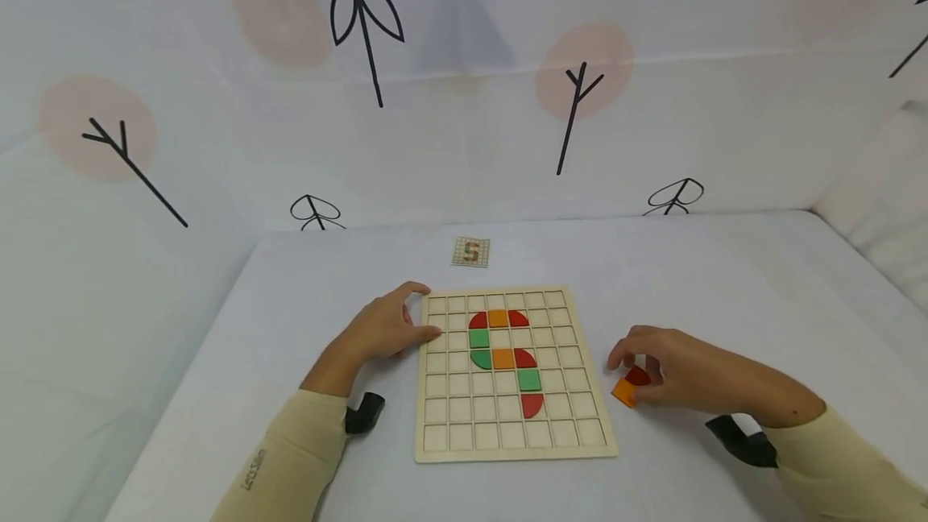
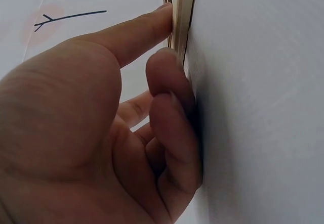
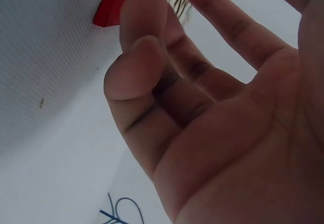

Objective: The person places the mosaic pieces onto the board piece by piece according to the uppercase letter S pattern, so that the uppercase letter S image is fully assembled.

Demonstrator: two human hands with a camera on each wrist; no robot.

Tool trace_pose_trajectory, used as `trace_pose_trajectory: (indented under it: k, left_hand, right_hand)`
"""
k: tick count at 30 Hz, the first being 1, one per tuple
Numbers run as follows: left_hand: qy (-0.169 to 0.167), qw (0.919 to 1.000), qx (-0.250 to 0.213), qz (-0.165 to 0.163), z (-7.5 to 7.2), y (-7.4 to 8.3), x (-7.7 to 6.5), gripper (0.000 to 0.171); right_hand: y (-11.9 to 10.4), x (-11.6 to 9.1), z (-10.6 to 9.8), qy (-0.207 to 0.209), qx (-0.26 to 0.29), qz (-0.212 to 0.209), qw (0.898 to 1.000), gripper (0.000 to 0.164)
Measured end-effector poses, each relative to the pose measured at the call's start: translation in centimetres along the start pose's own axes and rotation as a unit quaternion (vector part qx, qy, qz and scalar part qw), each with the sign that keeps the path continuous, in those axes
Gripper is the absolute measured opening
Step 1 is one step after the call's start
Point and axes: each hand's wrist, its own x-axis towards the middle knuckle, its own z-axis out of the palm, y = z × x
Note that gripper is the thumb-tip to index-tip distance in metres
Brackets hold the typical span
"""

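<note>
At about three o'clock from the board, on the white table [image 1: 725,280], a small red quarter-round wooden tile [image 1: 638,375] and an orange square wooden tile [image 1: 624,391] lie touching each other under the fingertips of the right hand [image 1: 677,377], whose fingers curl down over them; the right wrist view shows a fingertip [image 3: 139,6] set on the red tile's edge, though whether the tile is truly pinched or only touched I cannot tell. Just to nine o'clock of these lies the pale wooden grid board [image 1: 507,441], where red, orange and green tiles already form most of an S, its lowest red piece [image 1: 532,404] sitting in the second row from the bottom. The left hand [image 1: 387,329] rests at the board's nine o'clock edge, its fingers curled with the index tip [image 2: 162,14] pressed against the rim, steadying it. Beyond, at twelve o'clock, a small pattern card [image 1: 471,251] shows an S. Judging by this, the step in hand is picking up a loose tile; the next move would call for a firm pinch, a lift, and the correct rotation before setting it into an empty cell.
</note>
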Motion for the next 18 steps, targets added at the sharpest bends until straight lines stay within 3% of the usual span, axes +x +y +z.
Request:
trace_pose_trajectory:
  k: [9,18]
  left_hand:
    - [-0.002,0.9998,-0.005,0.017,-0.1,-0.4,0.0,0.071]
    - [-0.004,0.9998,-0.007,0.016,-0.1,-0.3,0.0,0.071]
  right_hand:
    - [-0.1,0.2,0.5,-0.016,0.001,0.023,1.0,0.031]
    - [-0.8,0.6,1.1,0.01,-0.036,0.036,0.999,0.028]
